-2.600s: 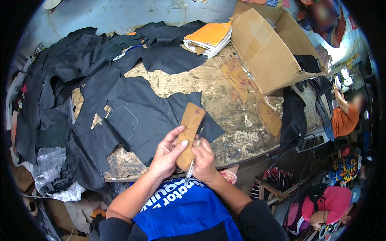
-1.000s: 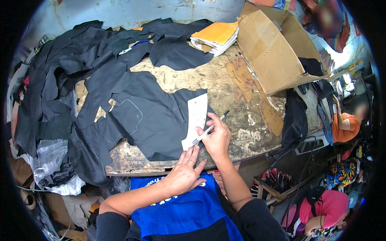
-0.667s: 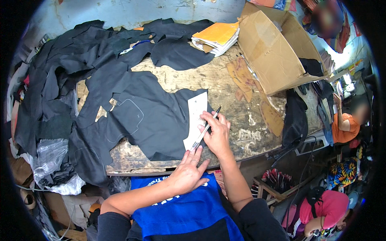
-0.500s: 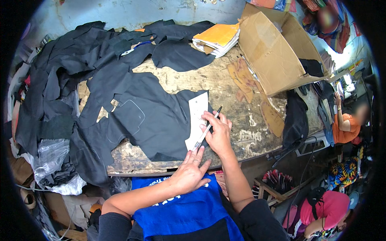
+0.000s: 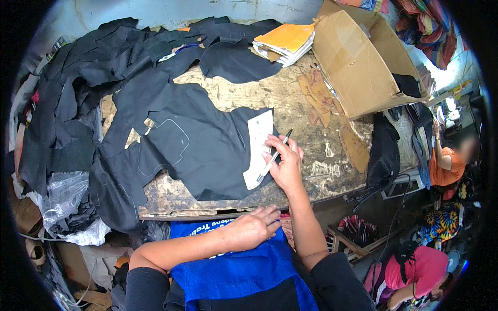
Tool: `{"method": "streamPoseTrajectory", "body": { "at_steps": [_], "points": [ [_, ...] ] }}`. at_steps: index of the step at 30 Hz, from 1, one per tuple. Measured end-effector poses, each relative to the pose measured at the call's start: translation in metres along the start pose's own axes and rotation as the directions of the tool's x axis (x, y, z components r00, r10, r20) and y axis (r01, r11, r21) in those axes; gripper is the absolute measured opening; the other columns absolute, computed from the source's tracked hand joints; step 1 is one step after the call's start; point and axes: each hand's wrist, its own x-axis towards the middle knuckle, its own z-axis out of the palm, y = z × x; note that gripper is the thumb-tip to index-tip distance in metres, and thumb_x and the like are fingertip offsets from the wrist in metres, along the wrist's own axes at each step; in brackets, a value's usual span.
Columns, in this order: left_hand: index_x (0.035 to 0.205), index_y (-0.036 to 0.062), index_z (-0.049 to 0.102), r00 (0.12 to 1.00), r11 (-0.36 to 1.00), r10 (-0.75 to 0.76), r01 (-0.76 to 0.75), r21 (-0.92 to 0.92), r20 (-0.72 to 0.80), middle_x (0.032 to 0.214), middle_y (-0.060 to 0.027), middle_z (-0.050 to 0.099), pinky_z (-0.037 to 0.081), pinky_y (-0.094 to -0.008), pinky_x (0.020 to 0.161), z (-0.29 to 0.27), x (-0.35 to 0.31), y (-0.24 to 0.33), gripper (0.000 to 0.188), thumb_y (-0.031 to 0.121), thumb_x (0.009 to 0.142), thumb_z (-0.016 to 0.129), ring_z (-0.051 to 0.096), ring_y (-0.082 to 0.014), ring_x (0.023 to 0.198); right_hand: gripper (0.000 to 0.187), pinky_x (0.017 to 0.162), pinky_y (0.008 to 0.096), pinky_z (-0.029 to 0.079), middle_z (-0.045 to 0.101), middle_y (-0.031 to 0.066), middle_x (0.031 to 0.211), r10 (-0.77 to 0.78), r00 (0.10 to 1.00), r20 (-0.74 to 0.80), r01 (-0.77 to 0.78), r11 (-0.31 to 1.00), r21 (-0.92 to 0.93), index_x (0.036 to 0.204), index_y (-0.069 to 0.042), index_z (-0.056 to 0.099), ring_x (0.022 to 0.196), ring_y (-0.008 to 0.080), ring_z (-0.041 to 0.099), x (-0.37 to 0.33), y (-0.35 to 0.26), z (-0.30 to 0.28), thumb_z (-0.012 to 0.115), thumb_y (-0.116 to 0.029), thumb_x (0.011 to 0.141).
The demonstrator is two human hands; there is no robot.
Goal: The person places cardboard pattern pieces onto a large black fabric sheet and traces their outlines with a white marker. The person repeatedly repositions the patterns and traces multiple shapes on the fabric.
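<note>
In my right hand (image 5: 287, 167) is a pen (image 5: 268, 167) with a white barrel, held between thumb and fingers at a slant. Fingertips of that hand rest on a white pattern piece (image 5: 260, 136), long and narrow, lying along the right edge of a black leather-like sheet (image 5: 212, 150). Pale drawn outlines mark the sheet farther left. My left hand (image 5: 253, 227) is at the table's front edge, over my blue apron (image 5: 238, 264); its fingers stretch to the right and hold nothing.
More black pieces (image 5: 57, 119) are heaped at the left. Behind lie papers with an orange cover (image 5: 284, 36) and an open cardboard box (image 5: 353, 62). Brown templates (image 5: 354, 147) lie on the worn wooden table (image 5: 238, 93). A person in orange (image 5: 450, 167) and another in pink (image 5: 423, 267) are at right.
My left hand has come off the lower end of the pattern piece and drawn back to the table's front edge. The right hand still holds the pen at the pattern piece.
</note>
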Motion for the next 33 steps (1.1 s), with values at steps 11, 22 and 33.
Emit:
{"method": "streamPoseTrajectory", "body": {
  "at_steps": [11,22,33],
  "points": [
    [0.111,0.0009,0.062,0.961,0.969,-0.169,0.203,0.143,-0.217,0.13,-0.0276,0.047,0.035,-0.0527,0.101,-0.011,0.001,0.004,0.046,0.035,0.08,0.065,0.039,-0.0397,0.128,0.026,0.096,0.0453,0.03,0.066,0.0018,0.114,-0.005,1.0,0.007,0.005,1.0,0.016,0.098,-0.013,0.066,0.115,0.0265,0.051,0.001,0.001,0.0,0.072,-0.02,0.074],
    [0.123,-0.0036,0.053,0.964,0.97,-0.232,0.239,0.045,-0.128,0.137,-0.0403,0.028,0.028,-0.0567,0.106,-0.008,0.003,-0.002,0.058,0.037,0.083,0.063,0.025,-0.0506,0.133,0.022,0.097,0.0445,0.032,0.066,0.0016,0.113,0.016,1.0,0.017,-0.017,0.998,0.066,0.093,-0.012,0.066,0.114,0.0255,0.051,0.002,0.002,-0.004,0.072,-0.017,0.073],
    [0.128,-0.0093,0.044,0.952,0.924,-0.306,0.303,0.234,-0.022,0.124,-0.0421,0.041,0.039,-0.0518,0.099,-0.019,0.026,0.006,0.08,0.046,0.075,0.069,0.04,-0.0539,0.12,0.033,0.073,0.0252,0.05,0.067,0.0088,0.08,0.313,0.949,0.026,-0.251,0.706,0.662,0.106,0.004,0.059,0.069,0.0131,0.061,0.006,-0.007,-0.028,0.046,-0.025,0.099]
  ]
}}
